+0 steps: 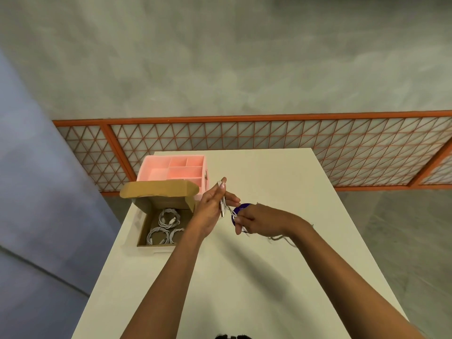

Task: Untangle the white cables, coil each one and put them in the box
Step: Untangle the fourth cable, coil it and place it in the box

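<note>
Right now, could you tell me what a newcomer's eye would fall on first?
The left hand and right hand hold a thin white cable above the white table. At its left edge, an open brown cardboard box holds three coiled white cables, a pink plastic organiser behind it.

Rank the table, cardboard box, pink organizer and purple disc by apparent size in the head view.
1. table
2. cardboard box, lid included
3. pink organizer, though it sits farther back, so unsure
4. purple disc, partly hidden
</note>
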